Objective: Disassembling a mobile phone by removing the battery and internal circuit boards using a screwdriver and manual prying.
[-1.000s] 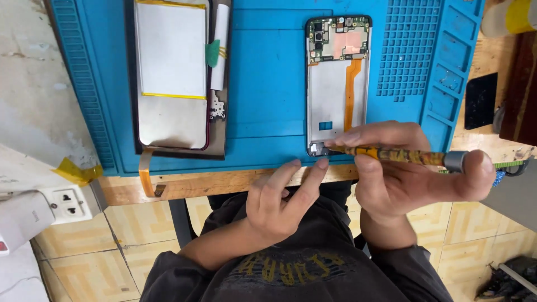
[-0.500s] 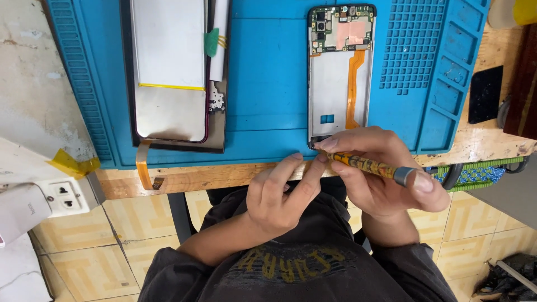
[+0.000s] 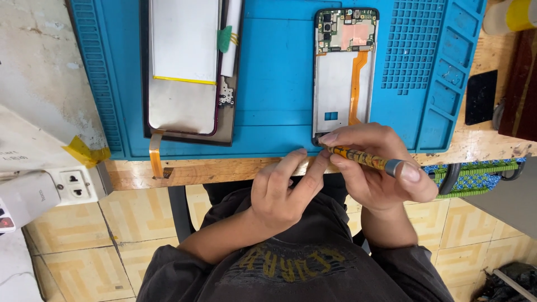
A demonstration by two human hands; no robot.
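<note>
An opened phone body [image 3: 335,84], with a bare circuit board and an orange flex cable, lies on the blue work mat [image 3: 274,84]. My right hand [image 3: 375,173] grips a yellow patterned screwdriver [image 3: 363,159], and its tip sits at the phone's bottom left corner. My left hand [image 3: 282,196] reaches up from the table edge. Its extended index and middle fingers touch the screwdriver's tip. Whether anything small sits between those fingertips is hidden.
A detached screen panel with a battery [image 3: 184,67] lies on the mat's left part, trailing an orange ribbon [image 3: 155,159] over the wooden table edge [image 3: 212,170]. A white power socket [image 3: 72,187] is at left. Dark objects [image 3: 481,98] sit at right.
The screwdriver's rear end has swung in closer to my right palm and tilted. My left fingers have closed in on its tip. The phone and screen panel have not moved.
</note>
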